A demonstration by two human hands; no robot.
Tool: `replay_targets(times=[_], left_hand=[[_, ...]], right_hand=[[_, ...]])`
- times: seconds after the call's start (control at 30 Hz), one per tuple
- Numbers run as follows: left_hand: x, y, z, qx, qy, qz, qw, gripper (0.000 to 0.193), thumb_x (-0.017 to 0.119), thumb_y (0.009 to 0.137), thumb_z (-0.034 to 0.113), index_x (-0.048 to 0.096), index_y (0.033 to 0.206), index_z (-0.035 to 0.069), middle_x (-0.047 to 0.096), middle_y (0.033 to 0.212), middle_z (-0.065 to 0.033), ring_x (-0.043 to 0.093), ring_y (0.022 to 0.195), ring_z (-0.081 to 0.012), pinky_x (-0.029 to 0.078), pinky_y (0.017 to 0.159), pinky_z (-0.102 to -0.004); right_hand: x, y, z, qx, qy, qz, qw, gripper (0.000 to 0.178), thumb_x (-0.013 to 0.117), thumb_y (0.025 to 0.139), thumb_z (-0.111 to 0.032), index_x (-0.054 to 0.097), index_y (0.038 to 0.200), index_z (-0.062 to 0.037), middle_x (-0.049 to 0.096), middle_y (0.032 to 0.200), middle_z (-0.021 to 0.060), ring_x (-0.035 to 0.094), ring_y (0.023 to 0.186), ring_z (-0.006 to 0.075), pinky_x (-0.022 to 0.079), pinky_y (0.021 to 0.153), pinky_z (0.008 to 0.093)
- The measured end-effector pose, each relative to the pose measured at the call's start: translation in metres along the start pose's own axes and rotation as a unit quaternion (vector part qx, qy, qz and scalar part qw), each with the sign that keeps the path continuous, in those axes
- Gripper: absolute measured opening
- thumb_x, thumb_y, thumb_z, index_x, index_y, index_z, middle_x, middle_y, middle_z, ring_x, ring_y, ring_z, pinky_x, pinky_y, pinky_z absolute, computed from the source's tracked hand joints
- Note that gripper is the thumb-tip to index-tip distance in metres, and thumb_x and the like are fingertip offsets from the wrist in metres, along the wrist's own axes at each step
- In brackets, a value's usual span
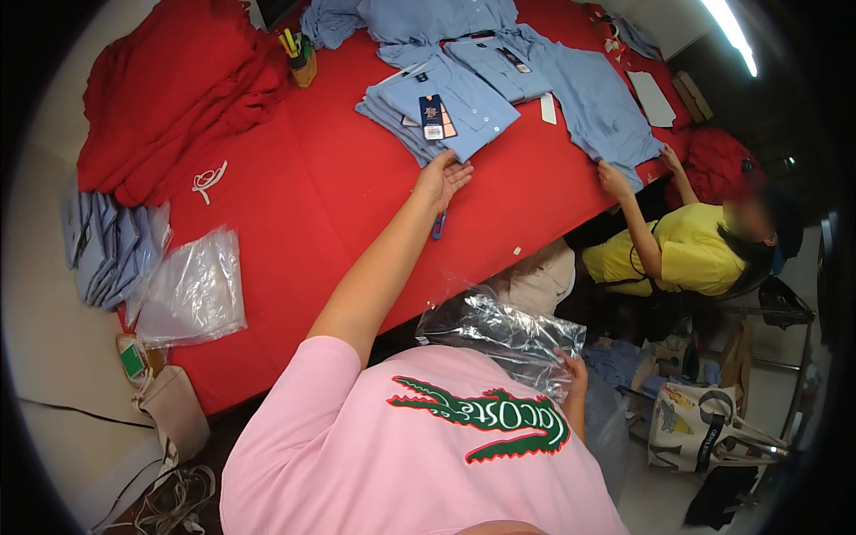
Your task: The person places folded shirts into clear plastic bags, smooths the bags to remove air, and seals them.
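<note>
My left hand (443, 181) reaches across the table, its fingers apart, at the near corner of a stack of folded light-blue shirts (486, 111). Dark hang tags lie on the top shirt. My right hand (575, 373) grips a clear plastic bag (513, 332), which hangs low in front of my body beside the table edge. Beside my left wrist is a small blue tool (438, 226), perhaps thread snips. A second folded blue shirt (501, 69) with a tag lies just behind the stack.
A red cloth (312, 205) covers the table. Red garments (169, 98) are heaped far left, above bagged blue shirts (102, 250) and clear bags (196, 285). At right, a seated person in yellow (682, 250) holds a spread blue shirt (597, 102). A tool holder (302, 67) stands farther back.
</note>
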State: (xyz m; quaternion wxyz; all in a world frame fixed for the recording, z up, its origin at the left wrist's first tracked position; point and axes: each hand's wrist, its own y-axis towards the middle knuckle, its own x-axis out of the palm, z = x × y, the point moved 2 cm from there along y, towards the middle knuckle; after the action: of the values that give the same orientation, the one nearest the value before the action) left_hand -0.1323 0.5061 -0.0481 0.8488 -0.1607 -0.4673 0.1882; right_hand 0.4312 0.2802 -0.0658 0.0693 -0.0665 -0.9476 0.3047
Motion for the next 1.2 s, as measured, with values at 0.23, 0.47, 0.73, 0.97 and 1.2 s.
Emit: replay_targets(times=[0.23, 0.47, 0.73, 0.97, 1.2], left_hand=[[0.052, 0.077, 0.005, 0.122, -0.083, 0.141, 0.979, 0.042, 0.071, 0.100, 0.023, 0.059, 0.134, 0.002, 0.067, 0.128, -0.0164, 0.072, 0.108, -0.0334, 0.059, 0.095, -0.0616], [-0.019, 0.043, 0.079, 0.259, 0.222, 0.240, 0.909, 0.044, 0.083, 0.084, 0.007, 0.069, 0.124, -0.006, 0.075, 0.113, -0.0139, 0.071, 0.098, -0.0249, 0.055, 0.088, -0.0394], [-0.206, -0.279, 0.058, 0.155, 0.383, 0.306, 0.858, 0.047, 0.083, 0.091, 0.011, 0.069, 0.135, 0.000, 0.075, 0.121, -0.0069, 0.069, 0.107, -0.0184, 0.053, 0.097, -0.0347], [-0.267, -0.394, -0.008, 0.283, 0.425, 0.452, 0.731, 0.090, 0.090, 0.076, 0.004, 0.050, 0.157, -0.002, 0.068, 0.141, -0.0176, 0.067, 0.126, -0.0282, 0.052, 0.108, -0.0389], [-0.184, -0.430, -0.061, 0.208, 0.694, 0.414, 0.551, 0.059, 0.086, 0.087, 0.021, 0.068, 0.142, 0.011, 0.033, 0.171, -0.0286, 0.042, 0.154, -0.0465, 0.039, 0.124, -0.0503]], right_hand=[[-0.092, -0.031, -0.019, -0.002, 0.078, 0.136, 0.988, 0.016, 0.068, 0.093, -0.026, 0.064, 0.093, -0.0105, 0.078, 0.120, 0.0175, 0.073, 0.081, 0.0239, 0.061, 0.068, 0.0407], [-0.059, 0.015, -0.079, -0.064, 0.122, 0.004, 0.990, 0.018, 0.068, 0.090, -0.019, 0.063, 0.107, -0.0130, 0.072, 0.136, 0.0193, 0.072, 0.095, 0.0233, 0.061, 0.073, 0.0392], [0.118, 0.076, -0.191, -0.149, 0.127, -0.283, 0.939, 0.018, 0.067, 0.091, -0.015, 0.065, 0.104, -0.0032, 0.074, 0.119, 0.0184, 0.073, 0.097, 0.0228, 0.063, 0.076, 0.0359], [0.379, 0.002, -0.235, -0.390, -0.142, -0.508, 0.755, 0.020, 0.067, 0.089, 0.000, 0.052, 0.076, -0.0019, 0.075, 0.123, 0.0221, 0.073, 0.104, 0.0238, 0.056, 0.083, 0.0329], [0.476, -0.146, -0.124, -0.525, -0.316, -0.591, 0.524, 0.018, 0.070, 0.079, -0.001, 0.052, 0.080, 0.0011, 0.073, 0.136, 0.0197, 0.072, 0.089, 0.0296, 0.057, 0.074, 0.0378]])
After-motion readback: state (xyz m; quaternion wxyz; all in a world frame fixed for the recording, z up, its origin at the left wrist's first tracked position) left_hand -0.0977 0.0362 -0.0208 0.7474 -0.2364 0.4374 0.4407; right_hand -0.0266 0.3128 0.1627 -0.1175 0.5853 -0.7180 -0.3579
